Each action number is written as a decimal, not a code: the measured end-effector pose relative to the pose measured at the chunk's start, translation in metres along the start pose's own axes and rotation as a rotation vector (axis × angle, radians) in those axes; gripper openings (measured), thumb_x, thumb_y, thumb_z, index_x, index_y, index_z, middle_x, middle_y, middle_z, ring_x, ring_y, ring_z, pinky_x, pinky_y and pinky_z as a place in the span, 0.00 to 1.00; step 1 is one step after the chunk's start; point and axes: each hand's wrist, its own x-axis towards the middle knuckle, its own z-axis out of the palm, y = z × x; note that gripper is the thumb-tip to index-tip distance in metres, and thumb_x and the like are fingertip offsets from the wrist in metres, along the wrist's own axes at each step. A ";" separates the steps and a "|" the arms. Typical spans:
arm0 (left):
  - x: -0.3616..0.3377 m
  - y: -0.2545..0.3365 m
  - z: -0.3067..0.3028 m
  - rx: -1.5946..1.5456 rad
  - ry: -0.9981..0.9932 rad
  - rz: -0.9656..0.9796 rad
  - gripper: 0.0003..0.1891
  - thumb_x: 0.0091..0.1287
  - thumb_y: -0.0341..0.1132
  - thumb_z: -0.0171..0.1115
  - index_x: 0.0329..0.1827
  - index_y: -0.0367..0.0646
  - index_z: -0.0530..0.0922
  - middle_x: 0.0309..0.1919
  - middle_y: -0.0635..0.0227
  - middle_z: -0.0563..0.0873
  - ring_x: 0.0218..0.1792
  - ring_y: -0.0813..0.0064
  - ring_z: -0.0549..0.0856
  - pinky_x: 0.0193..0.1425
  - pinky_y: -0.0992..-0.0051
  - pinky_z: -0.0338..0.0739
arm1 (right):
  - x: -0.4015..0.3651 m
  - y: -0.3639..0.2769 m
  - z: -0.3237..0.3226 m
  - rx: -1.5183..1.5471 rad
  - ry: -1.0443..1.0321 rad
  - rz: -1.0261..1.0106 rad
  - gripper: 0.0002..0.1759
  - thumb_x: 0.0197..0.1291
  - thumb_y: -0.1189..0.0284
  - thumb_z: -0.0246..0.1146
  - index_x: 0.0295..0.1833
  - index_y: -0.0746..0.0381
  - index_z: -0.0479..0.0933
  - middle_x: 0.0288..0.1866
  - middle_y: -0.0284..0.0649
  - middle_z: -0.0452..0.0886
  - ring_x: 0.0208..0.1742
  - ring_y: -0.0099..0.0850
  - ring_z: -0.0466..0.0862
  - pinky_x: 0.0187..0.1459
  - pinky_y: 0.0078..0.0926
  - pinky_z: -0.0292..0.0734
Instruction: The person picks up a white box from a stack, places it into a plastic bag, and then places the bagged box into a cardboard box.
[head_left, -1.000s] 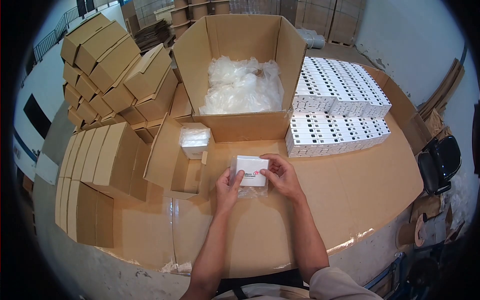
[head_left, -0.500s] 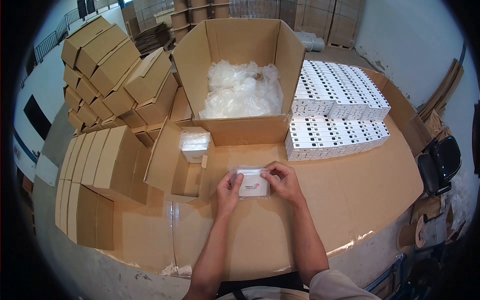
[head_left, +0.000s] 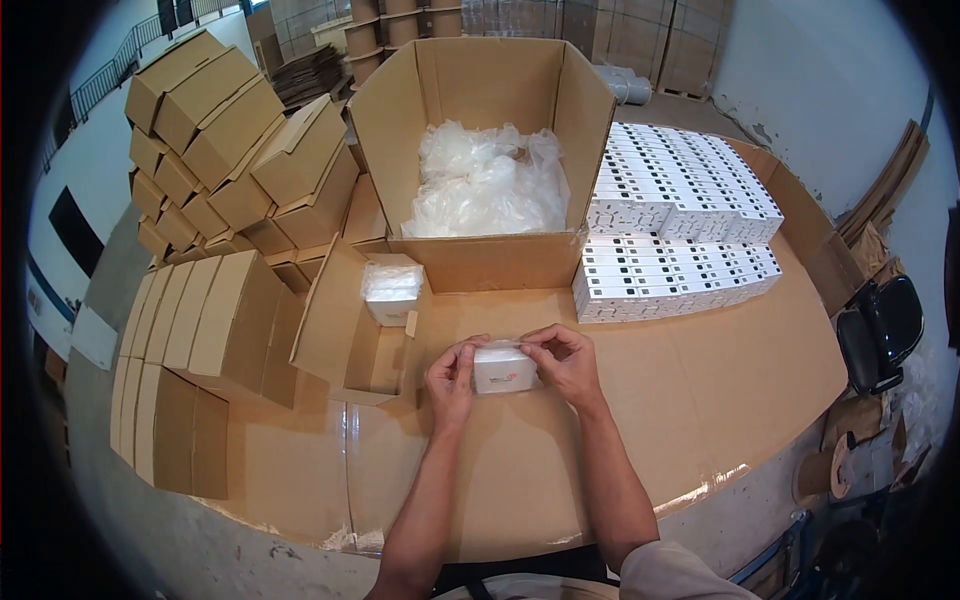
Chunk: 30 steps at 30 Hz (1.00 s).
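A: Wrapped white box (head_left: 503,375)?
B: At 3 o'clock from left hand (head_left: 452,384), 9 o'clock from right hand (head_left: 570,369).
A: Grip?
B: Both half-curled, pinching its upper corners.

Pale walls (head_left: 800,90) all round, grey concrete floor (head_left: 265,540), black chair (head_left: 880,330) parked right by the cardboard-covered bench (head_left: 700,400).
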 end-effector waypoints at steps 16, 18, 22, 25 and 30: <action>0.004 0.003 -0.003 -0.394 -0.020 -0.085 0.16 0.78 0.32 0.64 0.64 0.34 0.77 0.59 0.54 0.85 0.63 0.68 0.83 0.71 0.65 0.77 | -0.001 -0.005 0.003 -0.194 -0.143 0.092 0.28 0.62 0.81 0.75 0.67 0.63 0.77 0.53 0.38 0.87 0.52 0.25 0.85 0.54 0.27 0.82; 0.002 0.015 0.005 -0.278 -0.042 -0.026 0.21 0.75 0.28 0.67 0.68 0.35 0.74 0.57 0.56 0.86 0.63 0.69 0.83 0.70 0.67 0.77 | -0.001 -0.004 0.002 -0.141 -0.136 0.120 0.26 0.63 0.80 0.74 0.66 0.64 0.78 0.52 0.37 0.88 0.51 0.25 0.87 0.54 0.26 0.82; 0.002 0.010 0.004 -0.166 -0.080 -0.003 0.30 0.68 0.20 0.70 0.72 0.36 0.70 0.54 0.59 0.87 0.60 0.72 0.84 0.68 0.71 0.78 | -0.001 -0.002 -0.001 -0.137 -0.123 0.121 0.20 0.65 0.79 0.73 0.62 0.66 0.82 0.49 0.37 0.89 0.48 0.25 0.88 0.54 0.25 0.81; 0.001 0.011 0.001 -0.100 -0.095 -0.038 0.28 0.68 0.20 0.71 0.70 0.36 0.72 0.51 0.63 0.87 0.55 0.76 0.85 0.62 0.75 0.80 | -0.001 -0.008 -0.003 -0.220 -0.134 0.227 0.14 0.66 0.78 0.73 0.56 0.67 0.85 0.47 0.37 0.90 0.46 0.25 0.88 0.51 0.25 0.82; 0.000 0.010 -0.001 -0.042 -0.072 -0.051 0.24 0.68 0.21 0.72 0.66 0.37 0.75 0.47 0.67 0.87 0.49 0.81 0.86 0.55 0.78 0.80 | -0.002 -0.010 -0.006 -0.155 -0.138 0.189 0.09 0.65 0.77 0.74 0.49 0.67 0.86 0.46 0.37 0.90 0.46 0.25 0.87 0.49 0.25 0.81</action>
